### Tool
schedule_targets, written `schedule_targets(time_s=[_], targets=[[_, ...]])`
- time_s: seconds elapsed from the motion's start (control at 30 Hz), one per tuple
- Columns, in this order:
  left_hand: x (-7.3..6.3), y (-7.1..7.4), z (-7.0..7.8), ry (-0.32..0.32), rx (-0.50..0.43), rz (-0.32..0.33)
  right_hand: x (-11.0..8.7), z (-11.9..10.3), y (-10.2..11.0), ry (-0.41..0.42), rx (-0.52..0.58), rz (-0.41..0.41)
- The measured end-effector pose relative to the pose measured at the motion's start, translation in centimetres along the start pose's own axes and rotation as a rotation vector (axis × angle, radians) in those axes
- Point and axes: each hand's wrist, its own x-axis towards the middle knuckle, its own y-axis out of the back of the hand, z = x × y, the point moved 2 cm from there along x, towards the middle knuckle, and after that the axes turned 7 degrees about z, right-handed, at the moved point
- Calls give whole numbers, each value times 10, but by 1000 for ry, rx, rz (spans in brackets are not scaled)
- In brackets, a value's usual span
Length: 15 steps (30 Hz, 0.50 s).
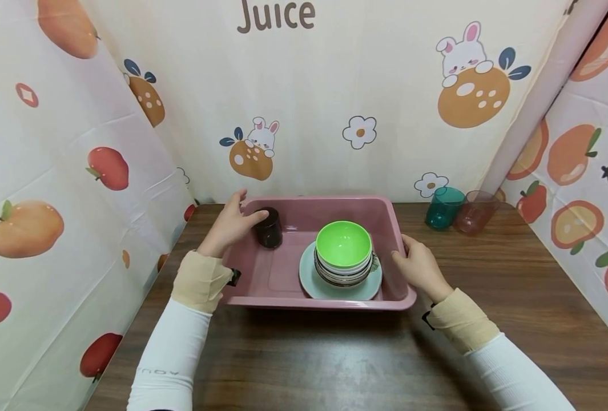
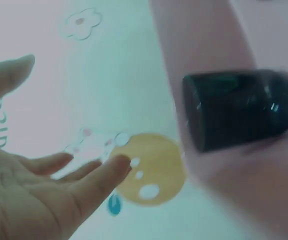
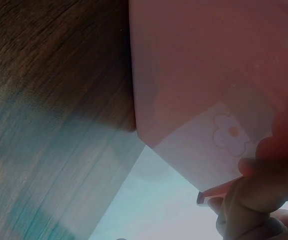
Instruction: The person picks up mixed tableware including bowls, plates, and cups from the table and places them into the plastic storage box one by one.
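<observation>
A pink plastic basin sits on the wooden table. My right hand grips its right rim, thumb over the top; in the right wrist view the curled fingers show under the rim. Over the basin's left end is my left hand, thumb and fingers spread, with nothing between them. Close by its thumb, a dark cup stands inside the basin; the left wrist view shows the cup apart from the fingers. Also inside the basin, a green bowl tops a stack of bowls on a pale blue plate.
A teal cup and a pinkish clear cup stand side by side at the table's back right. Fruit-printed curtains enclose the back and both sides. The brown table extends in front of the basin.
</observation>
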Motion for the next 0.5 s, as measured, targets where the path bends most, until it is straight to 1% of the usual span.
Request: schedule_targets(time_s=[0.07,0.2,0.27,0.37,0.43,0.5], targets=[[-6,8,-1,-2,-6,-11,0,0,0,1,2,1],[-19,24,-10,-21,36,-23,0,0,-1,0,4,4],[-24,31,-17,-30,51,-24,0,1,-1,0,5,6],[-31,39,-30,-21,58,-27,0,1,-1,-7,15,-2],[-34,41,-41,-4,62,-34,0,1,-1,-9,16,-5],[-37,41,-52,20,73,-38,0,1,0,-13,20,-8]])
